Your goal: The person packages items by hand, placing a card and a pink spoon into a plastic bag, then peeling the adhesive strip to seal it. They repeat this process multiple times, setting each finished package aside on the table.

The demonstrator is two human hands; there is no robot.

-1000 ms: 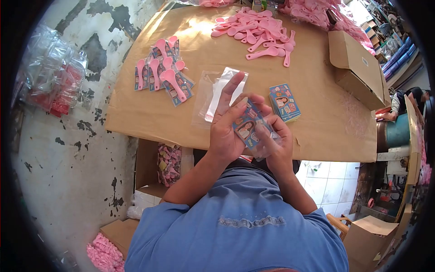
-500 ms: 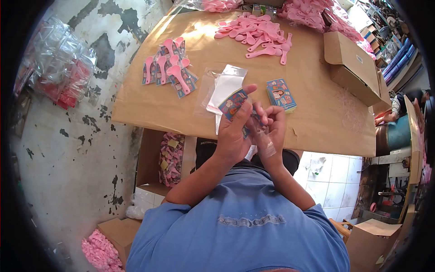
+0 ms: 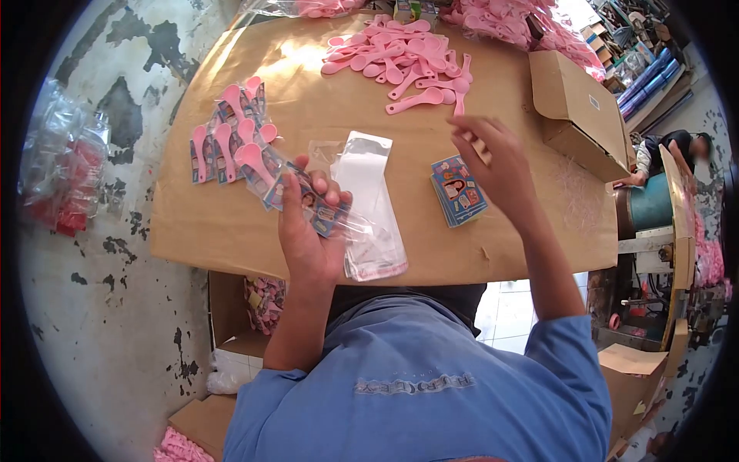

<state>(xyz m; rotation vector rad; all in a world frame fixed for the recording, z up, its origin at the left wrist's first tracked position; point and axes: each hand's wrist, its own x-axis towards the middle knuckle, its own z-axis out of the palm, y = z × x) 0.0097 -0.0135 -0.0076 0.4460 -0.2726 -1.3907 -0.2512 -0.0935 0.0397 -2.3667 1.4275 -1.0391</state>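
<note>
My left hand (image 3: 312,231) holds a blue printed card (image 3: 325,219) in a clear plastic sleeve, left of the white and clear plastic bags (image 3: 366,208). My right hand (image 3: 493,162) is raised above the table, its fingers apart with nothing visible between them, beside the stack of blue cards (image 3: 458,192) and just below the pile of pink spoons (image 3: 400,54). Further left, several packed cards with pink spoons on top (image 3: 231,135) lie in overlapping rows, close to the fingers of my left hand.
An open cardboard box (image 3: 581,112) stands at the table's right side. Pink spoons in plastic (image 3: 500,23) lie at the back edge. Clear bags (image 3: 65,162) are at the far left. Another person (image 3: 673,154) is at the right, by a green cylinder (image 3: 647,202).
My right hand has let go of the sleeved card and moved up and right towards the spoons. My left hand has moved left with the card. The camera view has shifted.
</note>
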